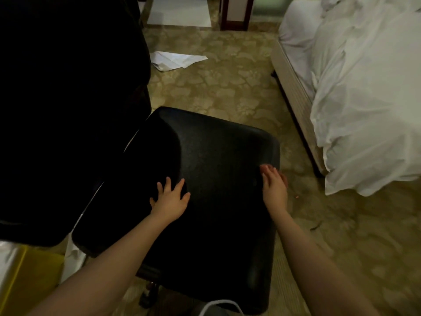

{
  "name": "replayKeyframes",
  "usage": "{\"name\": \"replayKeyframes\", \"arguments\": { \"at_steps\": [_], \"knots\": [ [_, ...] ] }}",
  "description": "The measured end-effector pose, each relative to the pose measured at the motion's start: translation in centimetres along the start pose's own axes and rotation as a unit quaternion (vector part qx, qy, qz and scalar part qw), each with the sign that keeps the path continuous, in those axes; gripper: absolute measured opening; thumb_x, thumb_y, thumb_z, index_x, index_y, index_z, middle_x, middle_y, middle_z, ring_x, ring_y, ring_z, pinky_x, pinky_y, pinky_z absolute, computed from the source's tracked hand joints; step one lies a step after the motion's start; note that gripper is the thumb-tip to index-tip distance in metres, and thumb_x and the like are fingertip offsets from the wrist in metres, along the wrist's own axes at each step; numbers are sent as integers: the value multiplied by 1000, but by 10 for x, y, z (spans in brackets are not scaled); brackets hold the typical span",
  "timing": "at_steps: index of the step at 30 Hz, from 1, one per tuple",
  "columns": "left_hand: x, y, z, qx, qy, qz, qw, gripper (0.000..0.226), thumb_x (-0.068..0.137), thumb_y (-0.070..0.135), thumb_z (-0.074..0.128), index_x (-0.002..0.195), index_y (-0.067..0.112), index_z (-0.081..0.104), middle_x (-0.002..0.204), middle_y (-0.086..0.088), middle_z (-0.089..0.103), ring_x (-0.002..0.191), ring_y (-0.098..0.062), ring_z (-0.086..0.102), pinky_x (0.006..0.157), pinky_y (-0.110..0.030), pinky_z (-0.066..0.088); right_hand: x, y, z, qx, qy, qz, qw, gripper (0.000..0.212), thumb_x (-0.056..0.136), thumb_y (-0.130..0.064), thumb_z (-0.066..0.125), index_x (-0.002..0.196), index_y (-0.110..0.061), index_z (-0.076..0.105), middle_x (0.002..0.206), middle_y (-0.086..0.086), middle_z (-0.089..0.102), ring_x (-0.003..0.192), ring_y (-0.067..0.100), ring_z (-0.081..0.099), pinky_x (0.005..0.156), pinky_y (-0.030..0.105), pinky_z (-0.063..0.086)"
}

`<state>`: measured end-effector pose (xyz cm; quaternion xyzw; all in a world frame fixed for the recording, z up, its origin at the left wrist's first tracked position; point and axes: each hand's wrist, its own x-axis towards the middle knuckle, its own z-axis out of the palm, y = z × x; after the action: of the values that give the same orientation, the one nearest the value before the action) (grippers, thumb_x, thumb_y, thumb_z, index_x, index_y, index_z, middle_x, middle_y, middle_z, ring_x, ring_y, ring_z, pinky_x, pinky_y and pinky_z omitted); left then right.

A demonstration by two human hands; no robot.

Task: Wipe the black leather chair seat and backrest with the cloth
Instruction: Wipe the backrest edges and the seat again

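Both hands open, empty; left hand [170,199] flat on black leather chair seat [216,201], backrest [68,99] at 10 o'clock; right hand [274,187] at seat's edge; no cloth seen

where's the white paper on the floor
In the head view, upper middle: the white paper lies on the patterned carpet, beyond the black chair seat.
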<state>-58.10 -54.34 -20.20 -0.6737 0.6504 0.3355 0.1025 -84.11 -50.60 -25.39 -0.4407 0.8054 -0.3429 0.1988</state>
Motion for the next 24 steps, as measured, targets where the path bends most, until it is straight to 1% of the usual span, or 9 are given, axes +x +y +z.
{"name": "replayKeyframes", "arguments": {
  "at_steps": [4, 6, 8, 10, 13, 16, 18, 22, 24],
  "knots": [
    [8, 15, -4, -11, -14, -33, 999, 58, 96, 47, 31, 146, 37, 4, 156, -8, -14, 142, -35, -14, 112, -58, 4, -71, 12, 8, -32, 5, -86, 996, 36, 95, -13, 47, 129, -22, 53, 140, -3, 46, 134, 14, 36, 108, 23, 24],
    [11, 23, -3, 10, -10, -31, 999, 61, 95, 48, 32, 146, 36, 1, 155, -12, -16, 141, -37, -15, 112, -58, 5, -107, 22, 8, -38, 4, -112, 993, 38, 93, -9, 51, 130, -19, 54, 139, -1, 47, 133, 13, 37, 109, 27, 27],
    [13, 33, -1, 43, -10, 1, 999, 63, 95, 47, 33, 147, 34, -1, 155, -12, -17, 141, -36, -15, 112, -59, 6, -122, 26, 12, -37, 7, -111, 993, 36, 94, -12, 49, 129, -19, 54, 139, -2, 47, 133, 12, 35, 111, 31, 26],
    [12, 48, 1, 56, -39, 51, 996, 65, 94, 47, 35, 147, 34, -1, 155, -11, -18, 141, -35, -15, 111, -59, 6, -127, 25, 18, -39, 17, -89, 995, 36, 94, -21, 43, 128, -19, 56, 138, -1, 49, 132, 13, 37, 112, 25, 22],
    [10, 71, 11, 40, -71, 99, 992, 64, 94, 47, 36, 146, 35, 0, 156, -9, -16, 142, -31, -14, 112, -58, 6, -138, 21, 27, -41, 35, -79, 995, 45, 92, -32, 34, 127, -16, 58, 135, 3, 52, 130, 16, 41, 110, 14, 17],
    [7, 78, 19, 46, -82, 105, 990, 63, 94, 47, 36, 147, 34, 2, 156, -8, -12, 143, -30, -11, 112, -56, 6, -153, 18, 34, -41, 41, -83, 995, 46, 91, -30, 35, 128, -13, 56, 135, 4, 52, 129, 16, 40, 109, 18, 20],
    [6, 73, 22, 69, -72, 109, 989, 63, 95, 46, 35, 147, 31, 4, 157, -7, -10, 143, -29, -10, 113, -56, 6, -166, 17, 40, -50, 37, -98, 993, 44, 92, -28, 36, 130, -14, 53, 136, 3, 50, 132, 11, 33, 110, 22, 19],
    [0, 60, 29, 98, -45, 112, 988, 62, 95, 44, 35, 148, 29, 5, 157, -3, -11, 144, -26, -12, 114, -55, 4, -191, 14, 54, -65, 3, -155, 986, 41, 94, -26, 37, 131, -16, 52, 139, 0, 46, 134, 13, 29, 112, 20, 16],
    [-4, 52, 32, 105, -39, 122, 986, 62, 95, 44, 34, 148, 29, 4, 157, -2, -13, 143, -24, -13, 113, -57, 3, -204, 8, 60, -69, -3, -192, 979, 39, 100, -32, 30, 131, -18, 50, 137, 1, 48, 133, 15, 31, 110, 24, 25]
  ]
}}
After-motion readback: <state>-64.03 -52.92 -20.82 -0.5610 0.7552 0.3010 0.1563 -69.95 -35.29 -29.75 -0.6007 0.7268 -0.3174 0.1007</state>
